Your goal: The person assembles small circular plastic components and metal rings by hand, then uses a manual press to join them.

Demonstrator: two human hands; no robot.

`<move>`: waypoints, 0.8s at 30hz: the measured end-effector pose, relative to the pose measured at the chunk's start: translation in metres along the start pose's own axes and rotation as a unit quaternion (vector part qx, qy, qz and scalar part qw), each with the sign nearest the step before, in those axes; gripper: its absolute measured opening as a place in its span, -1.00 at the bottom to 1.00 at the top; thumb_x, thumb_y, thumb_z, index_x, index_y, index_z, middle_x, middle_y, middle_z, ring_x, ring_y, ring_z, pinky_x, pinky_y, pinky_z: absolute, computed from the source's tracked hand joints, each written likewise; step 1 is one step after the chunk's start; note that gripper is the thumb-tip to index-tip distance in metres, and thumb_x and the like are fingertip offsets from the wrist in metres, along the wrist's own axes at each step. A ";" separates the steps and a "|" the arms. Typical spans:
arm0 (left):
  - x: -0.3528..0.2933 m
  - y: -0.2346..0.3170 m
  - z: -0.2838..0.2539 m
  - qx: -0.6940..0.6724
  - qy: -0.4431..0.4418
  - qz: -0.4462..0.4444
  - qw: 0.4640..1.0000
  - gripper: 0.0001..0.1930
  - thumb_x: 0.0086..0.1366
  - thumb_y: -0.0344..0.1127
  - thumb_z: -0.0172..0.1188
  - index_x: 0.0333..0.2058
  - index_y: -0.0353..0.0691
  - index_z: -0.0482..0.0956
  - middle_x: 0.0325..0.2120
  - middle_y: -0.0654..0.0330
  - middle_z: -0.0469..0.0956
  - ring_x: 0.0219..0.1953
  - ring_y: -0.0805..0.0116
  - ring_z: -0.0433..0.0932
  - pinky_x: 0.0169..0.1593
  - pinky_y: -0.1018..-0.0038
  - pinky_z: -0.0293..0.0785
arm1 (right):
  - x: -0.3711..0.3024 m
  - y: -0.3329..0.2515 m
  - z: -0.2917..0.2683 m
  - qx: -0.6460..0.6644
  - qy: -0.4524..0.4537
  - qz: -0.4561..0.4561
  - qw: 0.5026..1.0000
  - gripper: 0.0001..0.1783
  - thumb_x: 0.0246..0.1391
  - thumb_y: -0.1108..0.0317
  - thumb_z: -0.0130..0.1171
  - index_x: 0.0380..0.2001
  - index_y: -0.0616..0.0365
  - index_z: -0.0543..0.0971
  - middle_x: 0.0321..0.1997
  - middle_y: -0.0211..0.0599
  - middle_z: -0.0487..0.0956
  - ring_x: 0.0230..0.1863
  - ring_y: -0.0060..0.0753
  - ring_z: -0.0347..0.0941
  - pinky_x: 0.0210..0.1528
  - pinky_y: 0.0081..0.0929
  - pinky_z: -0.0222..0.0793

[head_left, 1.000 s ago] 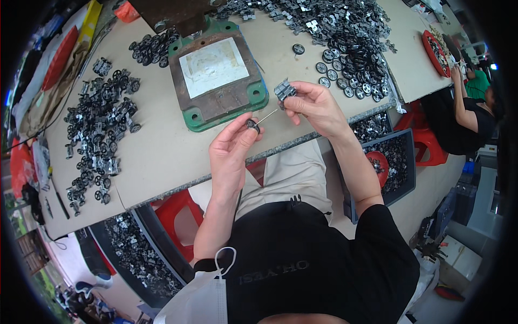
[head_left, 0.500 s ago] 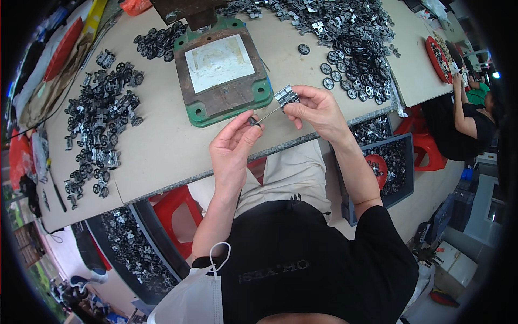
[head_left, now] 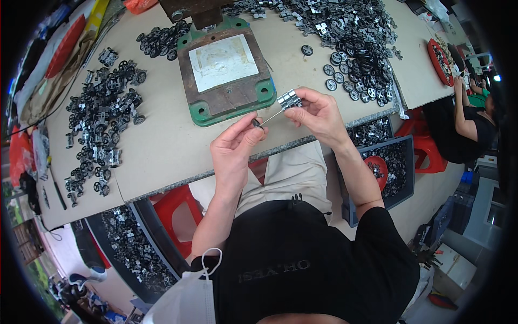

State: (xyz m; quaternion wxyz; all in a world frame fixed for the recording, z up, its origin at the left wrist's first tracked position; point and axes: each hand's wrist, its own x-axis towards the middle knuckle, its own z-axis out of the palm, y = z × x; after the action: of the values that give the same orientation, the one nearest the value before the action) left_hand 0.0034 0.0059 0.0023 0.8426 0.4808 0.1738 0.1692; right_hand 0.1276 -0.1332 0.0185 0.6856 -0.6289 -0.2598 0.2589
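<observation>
Pinched between the fingertips of my left hand (head_left: 233, 144) is a small black wheel (head_left: 256, 123). A thin metal rod (head_left: 272, 116) runs from this wheel toward a small silver-grey and black block-like part (head_left: 289, 100). My right hand (head_left: 321, 117) grips that part between thumb and fingers. The rod's far end meets the part; whether it sits inside cannot be made out. Both hands are above the table's near edge, just in front of a green and brown metal press base (head_left: 229, 94) with a white sheet on top.
Loose black wheels (head_left: 353, 75) and a heap of grey parts (head_left: 329, 24) lie right and far. Wheeled pieces (head_left: 102, 108) cover the left side. Crates of parts (head_left: 411, 178) stand below the table. Another person (head_left: 477, 127) sits at the right.
My hands keep almost the same pose and hold the same pieces. The whole view has shifted slightly. The wheel and the part are turned a little.
</observation>
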 end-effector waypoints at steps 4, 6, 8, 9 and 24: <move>-0.003 -0.001 0.004 0.106 0.019 0.121 0.987 -0.69 0.08 -0.61 0.15 -0.14 -0.38 0.48 -0.34 0.18 0.51 -0.30 0.45 0.51 -0.19 0.59 0.43 | -0.001 -0.001 -0.001 0.067 -0.043 0.071 0.994 -0.81 -0.01 0.46 0.15 -0.30 0.30 0.49 -0.48 -0.47 0.49 -0.55 -0.76 0.32 -0.54 -0.77 0.26; -0.001 0.005 0.002 0.030 0.010 0.037 0.999 -0.69 0.08 -0.61 0.15 -0.14 -0.38 0.49 -0.35 0.17 0.51 -0.31 0.45 0.51 -0.19 0.59 0.44 | -0.004 -0.002 0.002 0.003 -0.023 0.006 1.000 -0.84 -0.01 0.52 0.12 -0.31 0.32 0.46 -0.46 -0.44 0.46 -0.55 -0.73 0.33 -0.54 -0.76 0.30; -0.002 0.008 0.002 -0.046 0.001 -0.048 0.998 -0.70 0.08 -0.61 0.14 -0.15 -0.38 0.49 -0.36 0.16 0.51 -0.33 0.44 0.51 -0.20 0.59 0.44 | -0.005 -0.001 -0.002 0.023 -0.035 0.024 0.999 -0.85 -0.01 0.52 0.11 -0.32 0.32 0.46 -0.47 -0.44 0.45 -0.55 -0.73 0.34 -0.54 -0.76 0.30; -0.004 0.007 0.004 0.047 0.005 0.014 0.999 -0.72 0.10 -0.59 0.13 -0.16 -0.42 0.48 -0.32 0.12 0.50 -0.30 0.40 0.51 -0.17 0.56 0.44 | -0.005 -0.001 -0.003 0.042 -0.047 0.042 0.997 -0.87 -0.01 0.53 0.11 -0.33 0.31 0.46 -0.47 -0.44 0.45 -0.54 -0.73 0.34 -0.54 -0.76 0.30; -0.003 -0.003 0.007 0.189 0.028 0.109 0.975 -0.71 0.06 -0.60 0.15 -0.18 -0.41 0.50 -0.33 0.11 0.52 -0.32 0.40 0.54 -0.19 0.56 0.47 | -0.004 -0.001 0.004 0.015 -0.035 0.087 0.995 -0.88 -0.03 0.53 0.13 -0.36 0.31 0.48 -0.55 -0.44 0.46 -0.58 -0.76 0.36 -0.61 -0.78 0.30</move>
State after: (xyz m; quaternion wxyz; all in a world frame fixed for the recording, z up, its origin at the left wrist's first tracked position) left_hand 0.0048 -0.0023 0.0037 0.7077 0.6426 0.1724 0.2378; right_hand 0.1219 -0.1333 0.0199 0.6603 -0.6295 -0.2238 0.3430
